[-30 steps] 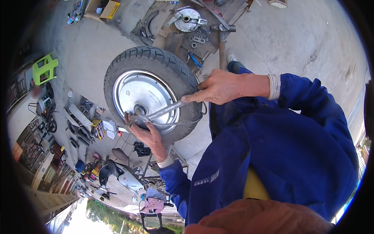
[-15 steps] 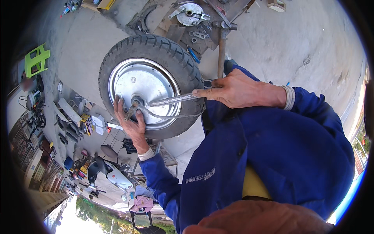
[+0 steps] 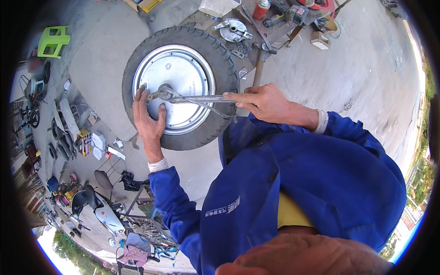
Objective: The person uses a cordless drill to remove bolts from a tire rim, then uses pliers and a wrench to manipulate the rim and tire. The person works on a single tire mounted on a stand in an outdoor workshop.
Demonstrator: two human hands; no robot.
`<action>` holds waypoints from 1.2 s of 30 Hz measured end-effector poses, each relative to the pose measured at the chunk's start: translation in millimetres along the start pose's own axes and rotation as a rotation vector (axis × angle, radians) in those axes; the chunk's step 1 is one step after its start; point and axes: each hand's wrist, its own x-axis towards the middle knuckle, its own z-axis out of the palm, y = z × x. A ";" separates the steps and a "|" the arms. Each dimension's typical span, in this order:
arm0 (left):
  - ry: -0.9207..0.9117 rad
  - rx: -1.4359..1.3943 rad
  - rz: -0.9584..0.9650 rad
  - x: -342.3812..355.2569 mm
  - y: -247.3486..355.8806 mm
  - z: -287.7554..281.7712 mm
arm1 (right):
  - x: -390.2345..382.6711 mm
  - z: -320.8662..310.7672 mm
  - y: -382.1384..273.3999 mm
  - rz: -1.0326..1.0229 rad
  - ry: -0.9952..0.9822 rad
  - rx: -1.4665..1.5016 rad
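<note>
A wheel with a black treaded tyre [image 3: 225,62] and a silver hub [image 3: 176,75] stands in front of me. At the hub's centre, a long metal wrench [image 3: 199,99] sits at the axle, its handle pointing right across the rim. My right hand [image 3: 270,106] is closed around the handle's outer end, index finger stretched along it. My left hand [image 3: 149,123] rests on the hub's lower left with fingers and thumb spread, beside the wrench's head end. A grey cable [image 3: 208,108] runs from the axle over the rim to the tyre's right side.
Beyond the wheel lie a hammer [image 3: 260,64], a round metal brake plate [image 3: 233,30], a red spray can [image 3: 261,9] and several tools. A green stool [image 3: 53,42] stands at far left. Boxes [image 3: 98,140] and a parked scooter [image 3: 107,217] are at lower left.
The wrench handle has turned from slanting up to the right to nearly level. My right hand stayed on its end. The wheel sits higher in the view, and the whole view has shifted.
</note>
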 end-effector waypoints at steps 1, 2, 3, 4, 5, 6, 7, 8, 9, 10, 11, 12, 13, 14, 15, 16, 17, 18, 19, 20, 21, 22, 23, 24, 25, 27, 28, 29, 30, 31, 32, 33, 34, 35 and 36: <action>0.008 -0.019 -0.010 -3.6 -0.9 -0.3 | -2.2 10.6 3.5 -0.007 0.021 -0.021; 0.015 -0.035 -0.021 -7.6 -3.0 -1.4 | -4.8 16.4 4.8 -0.016 0.034 -0.016; 0.021 -0.052 -0.029 -10.8 -5.1 -2.3 | -8.9 19.4 5.5 -0.023 0.049 -0.012; 0.025 -0.040 -0.029 -11.8 -6.8 -1.8 | -11.2 18.4 4.5 -0.027 0.068 -0.006; 0.030 -0.040 -0.026 -11.6 -7.5 -1.9 | -12.6 14.7 3.8 -0.028 0.081 0.020; 0.035 -0.040 -0.022 -10.2 -7.2 -2.3 | -13.2 9.2 2.2 -0.028 0.095 0.046; 0.027 -0.042 -0.014 -10.0 -6.6 -1.8 | -16.0 5.5 -1.8 -0.017 0.111 0.077; 0.031 -0.042 -0.008 -9.7 -6.2 -1.3 | -15.4 0.1 -5.3 0.009 0.086 0.072; 0.034 -0.042 -0.002 -9.2 -5.8 -0.8 | -12.3 -7.6 -8.9 0.035 0.061 0.066; 0.037 -0.035 0.002 -9.8 -7.5 -1.1 | -8.4 -11.5 -13.2 0.057 0.036 0.067; 0.038 -0.033 0.008 -8.3 -6.9 -1.7 | -6.4 -16.6 -20.6 0.074 0.037 0.065; 0.040 -0.032 0.013 -7.1 -5.7 -2.1 | -4.6 -21.6 -28.5 0.090 0.038 0.064; 0.039 -0.032 0.018 -6.9 -4.5 -2.5 | -5.0 -24.0 -33.6 0.109 0.037 0.062; 0.037 -0.027 0.023 -6.8 -4.7 -2.8 | -5.9 -23.6 -34.5 0.103 0.051 0.019; 0.036 -0.022 0.027 -6.8 -5.6 -3.1 | -7.0 -22.0 -33.9 0.096 0.064 -0.024; 0.038 -0.018 0.016 -11.0 -8.3 -2.3 | -6.5 -17.8 -32.2 0.084 0.062 -0.069; 0.039 -0.020 0.017 -11.1 -8.4 -2.5 | -8.7 -8.6 -26.1 0.056 0.115 -0.066; 0.041 -0.022 0.016 -11.3 -8.6 -2.7 | -14.1 8.2 -16.2 0.026 0.167 -0.063; 0.037 -0.029 0.022 -9.4 -7.6 -0.9 | -20.7 20.7 -9.5 0.006 0.222 -0.061; 0.042 -0.031 0.032 -9.3 -7.4 -0.4 | -24.5 28.4 -6.8 0.009 0.233 -0.081; 0.047 -0.034 0.041 -8.3 -8.0 -0.4 | -27.4 34.7 -5.3 0.013 0.243 -0.102; 0.038 -0.034 0.049 -10.4 -8.1 -1.1 | -32.3 41.4 -5.2 0.026 0.252 -0.113; 0.042 -0.036 0.037 -11.4 -7.6 -0.8 | -33.0 44.8 -1.6 0.004 0.264 -0.123; 0.044 -0.037 0.026 -11.7 -7.0 0.1 | -31.5 46.7 3.7 -0.018 0.275 -0.133; 0.052 -0.036 0.021 -9.6 -7.4 -0.5 | -28.4 47.0 5.5 -0.043 0.295 -0.146; 0.030 -0.016 0.014 -11.8 -8.5 -1.3 | -30.9 47.6 1.1 -0.038 0.281 -0.185; 0.030 -0.011 0.018 -11.0 -8.3 -1.1 | -32.0 46.6 -1.0 -0.036 0.277 -0.207; 0.029 -0.006 0.023 -10.2 -8.4 -0.7 | -33.2 48.3 -0.7 -0.040 0.285 -0.211; 0.020 -0.013 0.023 -9.1 -10.2 -0.8 | -34.7 52.1 1.0 -0.044 0.293 -0.216; 0.015 -0.021 0.028 -5.9 -12.3 -2.1 | -35.8 54.2 1.5 -0.050 0.306 -0.224; 0.010 -0.029 0.033 -3.5 -13.8 -3.0 | -37.4 57.2 -0.3 -0.034 0.298 -0.178; -0.001 -0.036 0.052 -2.2 -15.0 -3.3 | -39.7 60.8 -4.0 -0.019 0.291 -0.132; -0.007 -0.036 0.070 0.3 -15.9 -6.5 | -38.8 61.3 -8.5 -0.011 0.285 -0.083; -0.013 -0.036 0.088 2.0 -16.0 -8.8 | -38.9 59.0 -12.3 0.030 0.260 -0.019; 0.006 0.012 0.118 2.0 -14.1 -8.2 | -39.0 55.2 -16.4 0.070 0.233 0.046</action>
